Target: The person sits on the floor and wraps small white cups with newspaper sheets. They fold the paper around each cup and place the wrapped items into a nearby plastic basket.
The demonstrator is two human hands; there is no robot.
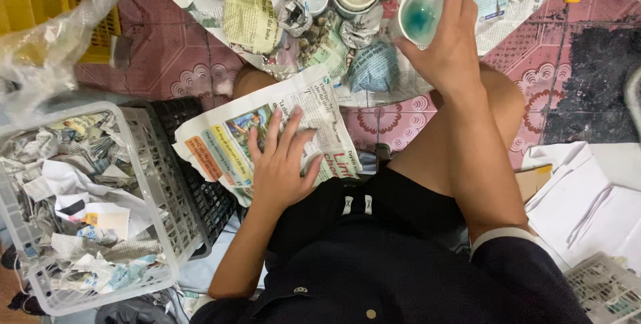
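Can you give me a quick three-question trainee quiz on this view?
1. True or false: the left hand lies flat on a newspaper sheet.
2. What does the right hand hold?
3. The white basket of paper scraps is on the person's: A) left B) right

Key:
1. True.
2. A cup, white outside and teal inside.
3. A.

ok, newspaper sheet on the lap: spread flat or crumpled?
Spread flat. The newspaper sheet lies open across the knee, print facing up, with the left hand pressed palm-down on it. The right hand grips a cup.
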